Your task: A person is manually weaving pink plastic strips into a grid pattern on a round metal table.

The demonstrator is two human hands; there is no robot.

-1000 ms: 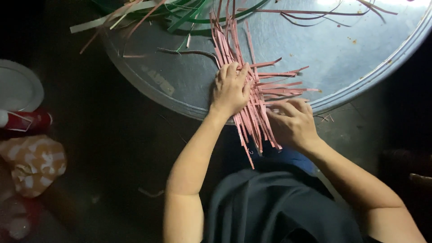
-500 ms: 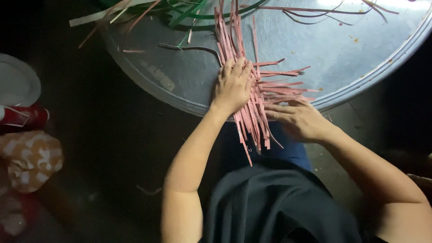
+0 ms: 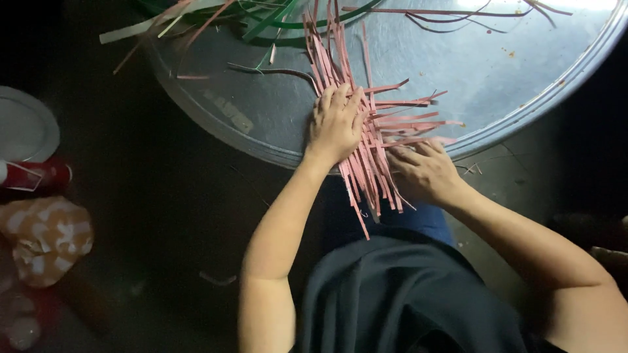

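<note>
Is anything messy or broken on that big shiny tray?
Nothing looks broken. The pink strips under the left hand and right hand stick out unevenly over the round metal tray's edge, and loose green strips lie scattered at its far side.

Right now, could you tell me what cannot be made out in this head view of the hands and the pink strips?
- Weave under the left hand: the palm covers where the pink strips cross.
- Right hand fingertips: tucked among the strips, so its grip is unclear.
- Round metal tray: cut off by the top and right edges.
- Green strips: cut off by the top edge.
- Floor at left: too dark.
</note>
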